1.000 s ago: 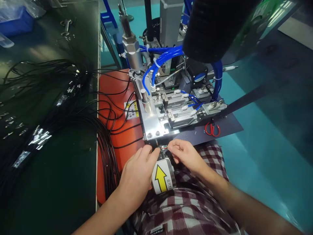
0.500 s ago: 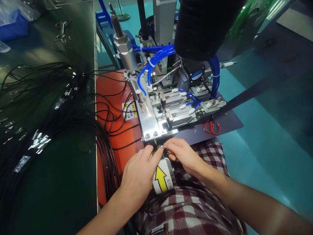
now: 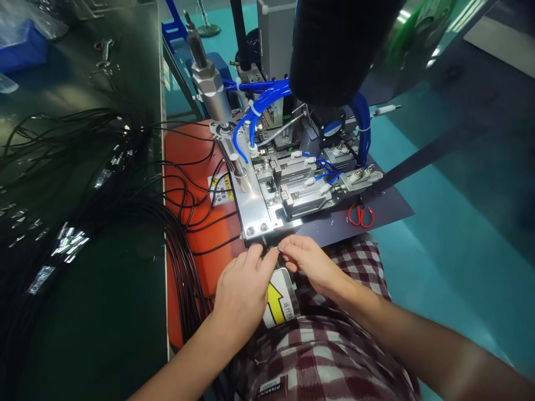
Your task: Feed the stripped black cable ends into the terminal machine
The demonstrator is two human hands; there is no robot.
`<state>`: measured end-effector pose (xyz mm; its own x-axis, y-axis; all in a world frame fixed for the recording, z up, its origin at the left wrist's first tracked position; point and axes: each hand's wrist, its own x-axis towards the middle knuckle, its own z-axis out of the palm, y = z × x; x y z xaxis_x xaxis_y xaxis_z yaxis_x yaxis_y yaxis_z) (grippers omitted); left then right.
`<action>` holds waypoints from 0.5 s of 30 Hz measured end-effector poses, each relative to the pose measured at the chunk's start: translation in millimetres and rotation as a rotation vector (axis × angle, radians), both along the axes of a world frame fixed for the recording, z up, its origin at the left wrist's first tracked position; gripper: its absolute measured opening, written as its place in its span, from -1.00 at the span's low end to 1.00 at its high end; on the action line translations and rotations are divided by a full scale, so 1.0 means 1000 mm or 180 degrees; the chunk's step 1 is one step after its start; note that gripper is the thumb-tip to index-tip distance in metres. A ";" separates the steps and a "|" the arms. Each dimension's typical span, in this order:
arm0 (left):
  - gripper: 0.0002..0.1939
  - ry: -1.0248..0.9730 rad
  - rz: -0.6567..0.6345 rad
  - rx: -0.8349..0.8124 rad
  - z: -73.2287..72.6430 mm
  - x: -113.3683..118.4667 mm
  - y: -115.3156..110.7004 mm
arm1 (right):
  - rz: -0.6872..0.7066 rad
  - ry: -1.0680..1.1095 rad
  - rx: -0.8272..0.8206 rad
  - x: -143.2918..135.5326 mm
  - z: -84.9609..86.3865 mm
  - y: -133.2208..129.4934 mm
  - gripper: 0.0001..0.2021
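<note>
My left hand (image 3: 246, 278) and my right hand (image 3: 307, 259) meet at the front edge of the machine's metal plate (image 3: 254, 209). Both have thumb and fingers pinched together, tip to tip. Between them shows a tiny shiny piece, too small to name. A white label with a yellow arrow (image 3: 275, 303) lies just below the fingertips, partly covered by my left hand. Black cables (image 3: 217, 245) run across the orange base to the left side of the plate. Small clamping cylinders with blue air tubes (image 3: 330, 164) sit behind the plate.
Red-handled scissors (image 3: 360, 216) lie on the grey base plate at right. Bundles of black cables (image 3: 125, 206) with shiny ends spread over the dark table (image 3: 117, 306) at left. A blue bin (image 3: 23, 47) and a wrench (image 3: 105, 53) are farther back. A large black cylinder (image 3: 334, 50) hangs overhead.
The view has shifted slightly. My two hands stay pinched together at the same spot, with hardly any movement of the fingers.
</note>
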<state>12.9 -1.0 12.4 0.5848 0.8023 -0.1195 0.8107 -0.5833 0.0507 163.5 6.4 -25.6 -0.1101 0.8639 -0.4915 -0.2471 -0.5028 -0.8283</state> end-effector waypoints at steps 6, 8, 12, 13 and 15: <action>-0.61 -0.0872 0.0241 -0.0203 0.000 -0.006 -0.002 | 0.0175 0.0243 -0.0008 0.007 0.004 -0.001 -0.69; -0.62 -0.1159 0.0341 -0.0291 0.002 -0.008 -0.005 | 0.0176 0.0270 0.0061 0.007 0.003 -0.003 -0.66; -0.63 -0.1235 0.0458 -0.0200 0.002 -0.011 -0.013 | 0.0097 0.0250 0.0248 0.005 -0.002 -0.003 -0.61; -0.63 -0.1217 0.0471 -0.0160 0.001 -0.011 -0.015 | 0.0060 0.0263 0.0263 0.004 -0.003 -0.003 -0.62; -0.63 -0.1213 0.0508 -0.0065 -0.002 -0.010 -0.016 | 0.0015 0.0344 0.0226 0.003 -0.005 -0.004 -0.62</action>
